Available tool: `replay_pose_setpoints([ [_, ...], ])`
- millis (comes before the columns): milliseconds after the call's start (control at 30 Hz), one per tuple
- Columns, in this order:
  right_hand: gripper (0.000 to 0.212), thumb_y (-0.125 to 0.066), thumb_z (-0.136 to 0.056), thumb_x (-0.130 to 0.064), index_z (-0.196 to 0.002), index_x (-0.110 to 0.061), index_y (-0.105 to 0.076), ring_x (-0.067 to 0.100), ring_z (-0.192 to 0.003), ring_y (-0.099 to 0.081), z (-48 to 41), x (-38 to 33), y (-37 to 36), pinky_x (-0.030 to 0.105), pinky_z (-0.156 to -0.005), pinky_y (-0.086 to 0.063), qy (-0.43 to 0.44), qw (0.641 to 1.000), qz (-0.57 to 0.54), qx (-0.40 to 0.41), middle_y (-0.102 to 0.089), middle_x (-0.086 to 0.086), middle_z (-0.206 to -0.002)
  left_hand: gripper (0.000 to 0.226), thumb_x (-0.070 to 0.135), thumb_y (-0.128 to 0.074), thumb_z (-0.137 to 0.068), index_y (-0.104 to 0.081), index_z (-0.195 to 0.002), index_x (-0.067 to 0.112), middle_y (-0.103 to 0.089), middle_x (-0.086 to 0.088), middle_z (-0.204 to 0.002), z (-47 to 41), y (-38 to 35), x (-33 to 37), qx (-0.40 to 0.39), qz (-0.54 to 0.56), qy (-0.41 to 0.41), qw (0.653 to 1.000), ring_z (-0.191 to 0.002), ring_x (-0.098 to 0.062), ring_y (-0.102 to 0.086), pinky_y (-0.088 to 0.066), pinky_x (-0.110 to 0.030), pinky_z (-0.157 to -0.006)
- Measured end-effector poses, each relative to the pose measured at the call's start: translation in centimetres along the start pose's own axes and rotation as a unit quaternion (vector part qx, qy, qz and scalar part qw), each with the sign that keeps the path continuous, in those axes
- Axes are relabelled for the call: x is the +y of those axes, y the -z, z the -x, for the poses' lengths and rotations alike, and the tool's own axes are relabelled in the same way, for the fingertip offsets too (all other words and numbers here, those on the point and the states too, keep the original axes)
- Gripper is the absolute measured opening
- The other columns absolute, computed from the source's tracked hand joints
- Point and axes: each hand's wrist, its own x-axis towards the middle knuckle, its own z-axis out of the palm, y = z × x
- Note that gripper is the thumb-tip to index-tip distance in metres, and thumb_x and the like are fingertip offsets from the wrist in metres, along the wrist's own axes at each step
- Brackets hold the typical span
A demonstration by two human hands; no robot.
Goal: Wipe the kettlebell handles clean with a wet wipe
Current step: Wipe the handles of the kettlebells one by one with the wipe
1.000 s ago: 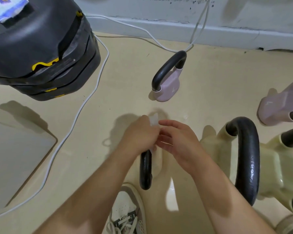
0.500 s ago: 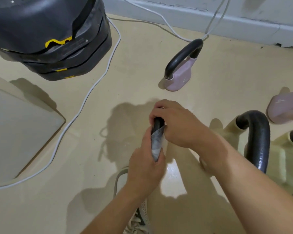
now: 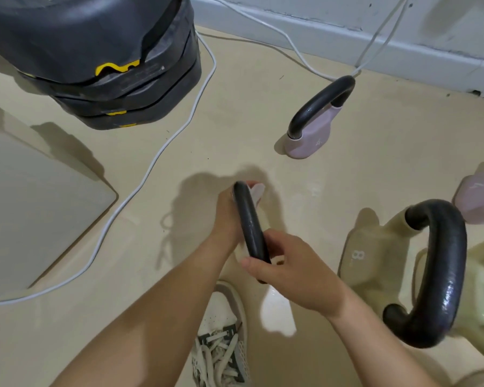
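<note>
A black kettlebell handle [image 3: 249, 224] runs away from me at the centre of the floor, and its body is hidden under my hands. My left hand [image 3: 226, 216] is curled round the far end of the handle and holds the white wet wipe [image 3: 257, 191] against it; a corner of the wipe pokes out to the right. My right hand [image 3: 291, 272] grips the near end of the same handle.
A cream kettlebell marked 8 [image 3: 358, 261] with a thick black handle [image 3: 442, 275] stands close on the right. Pink kettlebells sit further off [image 3: 313, 138] and at the right edge [image 3: 478, 196]. A stacked black unit [image 3: 101, 60], a white cable [image 3: 157, 160], a white panel [image 3: 34, 208] and my shoe [image 3: 221, 342] lie around.
My left hand has slid the wipe along the handle from its near part to the far end. My right hand has shifted from the far end to the near end.
</note>
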Motion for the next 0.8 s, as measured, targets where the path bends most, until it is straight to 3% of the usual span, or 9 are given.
replay_pose_setpoints([
  [100,0.026,-0.063,-0.089,-0.029,-0.082,-0.007,-0.052,0.015,-0.057,-0.048,-0.3,-0.7,-0.5,0.03,-0.059,-0.042,-0.037,0.991,-0.125,-0.005,-0.053,0.001,-0.063,0.003,0.013,-0.068,-0.088,-0.067,-0.086,0.015,-0.061,0.007,-0.074,0.1,0.1,0.1,-0.053,0.057,0.041,0.996,-0.051,0.007,-0.055,-0.044,-0.006,-0.052],
  [233,0.009,-0.054,-0.082,-0.016,-0.08,-0.012,-0.046,0.015,-0.056,-0.043,-1.6,-0.9,-2.0,0.029,-0.056,-0.039,-0.073,0.991,-0.109,0.029,-0.048,0.005,-0.065,0.014,0.02,-0.07,-0.086,-0.064,-0.075,0.026,-0.063,0.009,-0.073,-0.7,0.8,0.2,-0.069,-0.032,0.038,0.996,-0.061,-0.001,-0.059,-0.048,-0.018,-0.065],
  [333,0.014,-0.053,-0.077,-0.006,-0.071,-0.013,-0.041,0.015,-0.04,-0.039,-2.9,-0.9,-1.6,0.024,-0.043,-0.036,-0.094,0.991,-0.094,0.02,-0.043,0.005,-0.053,0.044,0.025,-0.067,-0.087,-0.043,-0.05,0.03,-0.046,0.017,-0.042,-0.4,1.1,-0.1,-0.027,-0.163,-0.056,0.985,-0.045,-0.001,-0.044,-0.036,-0.023,-0.056],
  [400,0.018,-0.053,-0.076,-0.001,-0.069,-0.012,-0.04,0.014,-0.036,-0.036,-3.2,-0.9,0.1,0.021,-0.04,-0.034,-0.094,0.994,-0.051,-0.021,-0.04,0.004,-0.05,0.048,0.019,-0.066,-0.085,-0.036,-0.049,0.03,-0.04,0.013,-0.04,0.2,1.8,-0.6,0.018,-0.233,-0.108,0.966,-0.043,-0.003,-0.042,-0.03,-0.019,-0.052],
  [467,0.018,-0.053,-0.075,-0.001,-0.068,-0.012,-0.039,0.017,-0.038,-0.037,-3.3,-0.8,1.7,0.023,-0.041,-0.036,-0.082,0.995,0.015,-0.055,-0.039,0.004,-0.051,0.038,0.009,-0.064,-0.079,-0.045,-0.056,0.031,-0.046,0.018,-0.048,1.2,2.7,-1.1,0.026,-0.235,-0.122,0.964,-0.051,0.0,-0.049,-0.034,-0.015,-0.052],
  [567,0.02,-0.054,-0.076,-0.004,-0.066,-0.014,-0.04,0.019,-0.041,-0.041,-3.7,-0.9,2.7,0.026,-0.044,-0.038,-0.061,0.987,0.114,-0.092,-0.041,0.004,-0.054,0.012,0.02,-0.057,-0.07,-0.051,-0.065,0.029,-0.049,0.019,-0.057,2.1,4.0,-1.1,-0.009,-0.258,-0.154,0.954,-0.057,-0.003,-0.05,-0.038,-0.015,-0.059],
  [633,0.022,-0.055,-0.077,-0.007,-0.065,-0.019,-0.041,0.013,-0.042,-0.04,-3.8,-1.2,2.7,0.023,-0.045,-0.035,-0.031,0.975,0.195,-0.101,-0.042,-0.002,-0.054,0.017,0.024,-0.055,-0.071,-0.046,-0.061,0.034,-0.046,0.019,-0.057,2.2,5.0,-1.2,-0.039,-0.323,-0.196,0.925,-0.058,-0.009,-0.053,-0.035,-0.015,-0.057],
  [700,0.026,-0.054,-0.076,-0.009,-0.062,-0.026,-0.04,0.01,-0.045,-0.04,-3.7,-1.5,2.7,0.021,-0.048,-0.03,0.01,0.958,0.273,-0.087,-0.043,-0.006,-0.054,0.012,0.017,-0.06,-0.068,-0.057,-0.064,0.027,-0.055,0.014,-0.062,2.3,6.2,-1.3,-0.075,-0.352,-0.256,0.897,-0.061,-0.019,-0.059,-0.041,-0.022,-0.06],
  [800,0.022,-0.054,-0.073,-0.012,-0.062,-0.024,-0.04,0.017,-0.055,-0.046,-4.1,-1.7,3.1,0.028,-0.05,-0.033,0.084,0.927,0.364,-0.04,-0.045,-0.003,-0.055,0.009,0.016,-0.061,-0.055,-0.058,-0.064,0.019,-0.055,0.005,-0.058,3.2,7.0,-1.0,-0.093,-0.407,-0.351,0.838,-0.05,-0.018,-0.053,-0.036,-0.024,-0.049],
])
